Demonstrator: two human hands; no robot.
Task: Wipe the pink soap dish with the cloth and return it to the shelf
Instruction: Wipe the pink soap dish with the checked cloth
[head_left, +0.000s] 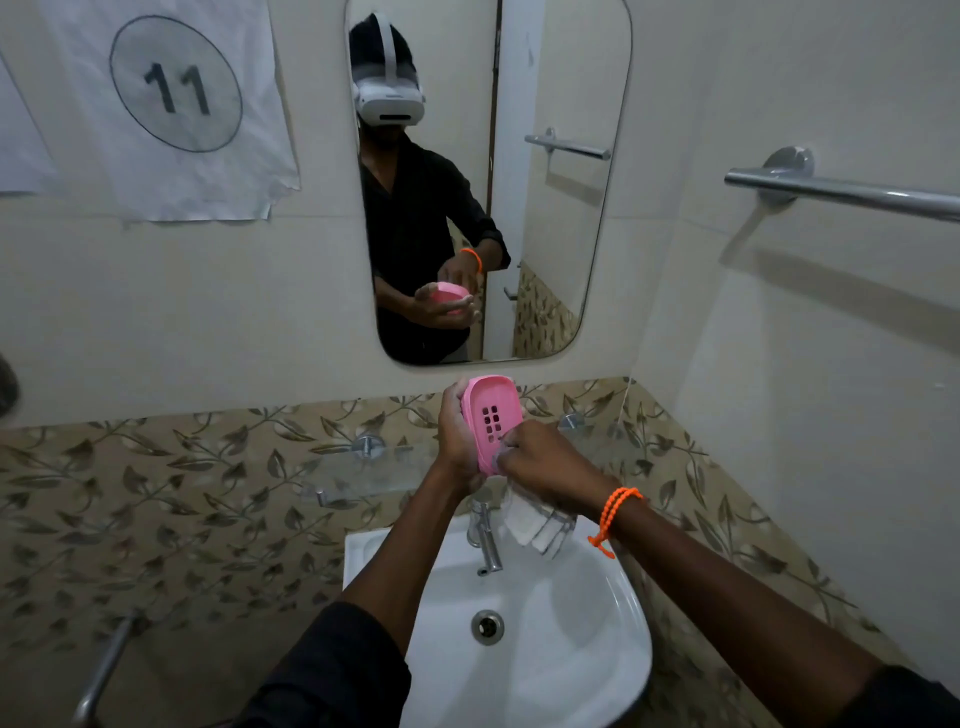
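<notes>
Left hand (457, 436) grips the pink soap dish (493, 421) tilted up above the sink (597, 623), baring its inside; right hand (540, 462), closed on the cloth (535, 525), rubs the lower rim.

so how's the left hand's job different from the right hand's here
The left hand grips the pink soap dish from its side and holds it tilted above the sink; the right hand holds the white cloth and presses it to the dish's lower edge. The right wrist wears an orange bracelet; the left wrist is bare. Both hands are shut around something and meet at the dish.
</notes>
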